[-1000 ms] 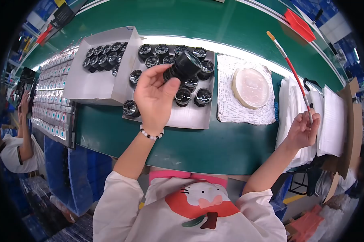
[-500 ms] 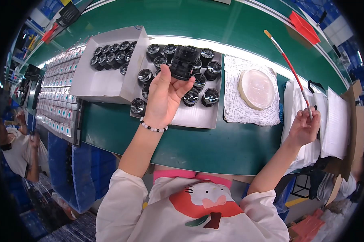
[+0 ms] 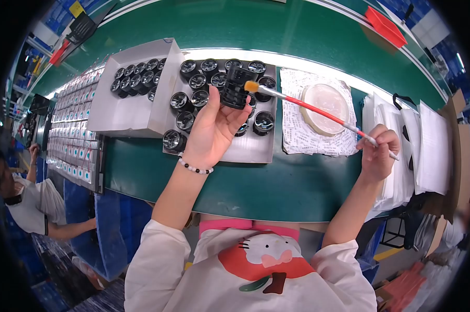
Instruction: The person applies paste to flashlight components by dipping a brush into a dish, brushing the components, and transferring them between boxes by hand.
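My left hand (image 3: 210,130) is closed around a black ribbed cylinder (image 3: 237,93), held up above a shallow white box (image 3: 253,152). In that box stand several black cylinders (image 3: 264,122) with shiny, glassy tops. My right hand (image 3: 379,155) pinches the rear of a paintbrush (image 3: 318,110) with a red handle. Its tan bristles point left and lie at the side of the held cylinder; whether they touch it I cannot tell. Below the brush, a round pale dish (image 3: 326,117) rests on printed paper (image 3: 300,143).
Another white box (image 3: 128,117) with more black cylinders stands to the left. Beyond it lie rows of small white pieces (image 3: 74,130). Stacked white sheets (image 3: 430,151) are at the right, and a red tray (image 3: 385,27) sits far back. Another person (image 3: 29,203) is at the left.
The paintbrush has swung from nearly upright down to the left, bringing its bristles beside the cylinder. My right hand has moved slightly left. My left hand still holds the cylinder.
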{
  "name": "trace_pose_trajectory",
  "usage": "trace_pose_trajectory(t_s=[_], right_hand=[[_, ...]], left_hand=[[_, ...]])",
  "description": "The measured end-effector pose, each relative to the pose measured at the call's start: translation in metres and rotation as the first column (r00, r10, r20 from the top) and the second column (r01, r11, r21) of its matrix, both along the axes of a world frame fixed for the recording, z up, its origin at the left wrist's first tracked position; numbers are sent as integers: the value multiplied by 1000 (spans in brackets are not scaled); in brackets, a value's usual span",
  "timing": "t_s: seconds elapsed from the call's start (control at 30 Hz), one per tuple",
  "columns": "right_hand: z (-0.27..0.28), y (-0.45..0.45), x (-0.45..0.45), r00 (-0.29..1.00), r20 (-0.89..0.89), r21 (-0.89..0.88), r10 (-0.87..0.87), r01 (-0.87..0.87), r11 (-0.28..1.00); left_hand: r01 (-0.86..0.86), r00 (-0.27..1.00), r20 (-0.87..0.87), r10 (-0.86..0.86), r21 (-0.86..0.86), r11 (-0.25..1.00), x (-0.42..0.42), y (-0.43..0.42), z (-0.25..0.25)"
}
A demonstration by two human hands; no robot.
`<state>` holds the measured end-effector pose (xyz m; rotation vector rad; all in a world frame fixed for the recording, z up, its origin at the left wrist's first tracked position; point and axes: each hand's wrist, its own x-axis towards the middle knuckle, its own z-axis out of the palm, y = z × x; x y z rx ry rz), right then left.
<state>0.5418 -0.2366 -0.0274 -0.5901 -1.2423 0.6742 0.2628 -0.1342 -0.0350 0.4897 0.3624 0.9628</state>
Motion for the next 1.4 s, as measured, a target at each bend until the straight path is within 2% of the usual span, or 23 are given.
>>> trace_pose_trajectory(t_s=[0.23,0.43,0.53,0.63,0.83,0.9,0.97,1.03,1.1,1.17,1.27,1.37,1.4], right_hand=[[-1,5,-12,999,-11,-32,-49,49,998],[0,1,-5,993,47,-32,-104,106,994],[1,-3,7,986,67,-40,-155,157,987],[1,-3,10,992,5,5,-129,129,992],[-4,-4,18,970,-223,79,96,-80,994],[-6,-4,20,960,-245,84,132,-115,990],[-6,-3,19,951,-270,86,148,-129,988],[-5,-2,16,945,-278,94,173,-153,984],[-5,-2,13,937,-290,107,194,-170,980],[-4,-1,7,928,-307,129,210,-178,976],[8,-2,-24,927,-368,32,-69,87,996],[16,-3,-58,968,-248,43,-25,37,998],[16,0,-66,992,-126,78,-8,18,997]], left_hand=[[-72,991,-105,84,115,991,-1,-2,0],[-73,988,-125,88,122,990,1,-4,2],[-60,995,-71,68,105,993,-3,0,1],[-53,998,-39,57,111,992,-7,3,0],[0,994,106,-22,204,979,-15,5,5],[-65,997,56,49,315,947,-29,9,10],[-102,972,-132,193,503,858,-46,3,26],[-70,918,-266,292,619,783,-65,-3,39],[-93,875,-330,354,604,791,-79,-13,45],[-145,885,-302,355,545,826,-81,-25,44],[-191,899,-264,351,483,854,-78,-43,30],[-182,897,-286,337,456,871,-60,-63,24],[-169,895,-300,330,456,874,-56,-69,22]])
